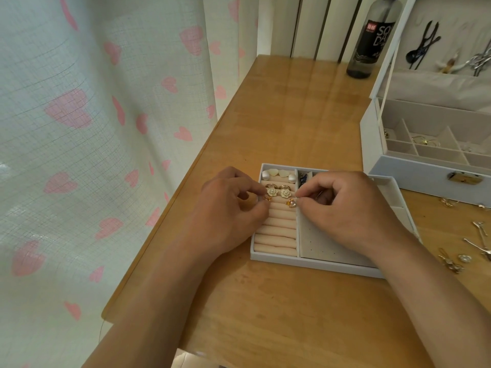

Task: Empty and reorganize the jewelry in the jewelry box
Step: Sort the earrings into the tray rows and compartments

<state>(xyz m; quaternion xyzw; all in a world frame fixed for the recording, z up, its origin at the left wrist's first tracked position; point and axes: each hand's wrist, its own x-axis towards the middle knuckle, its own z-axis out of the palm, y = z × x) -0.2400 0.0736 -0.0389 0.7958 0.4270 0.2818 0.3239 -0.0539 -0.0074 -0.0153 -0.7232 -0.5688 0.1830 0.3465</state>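
Two hands are down in the tray point(313, 265), which sits on the bench point(279, 115) just in front of the open jewelry box point(425, 176). The left hand point(233, 208) is curled up, thumb and forefinger pinching a small gold piece point(266, 198) at the left end of the pink ring rolls point(276, 229). The right hand point(345, 208) is curled too, its thumb and forefinger tips closed together just beside a second gold piece point(291, 203) seated in the rolls; whether it actually has hold of it, I cannot tell. Between the hands sit two white flower earrings point(279, 192), with rings and pale heart pieces point(271, 173) in the rows behind. Loose hairpins point(478, 240) lie on the bench to the right. A dark bottle point(372, 35) stands at the back.
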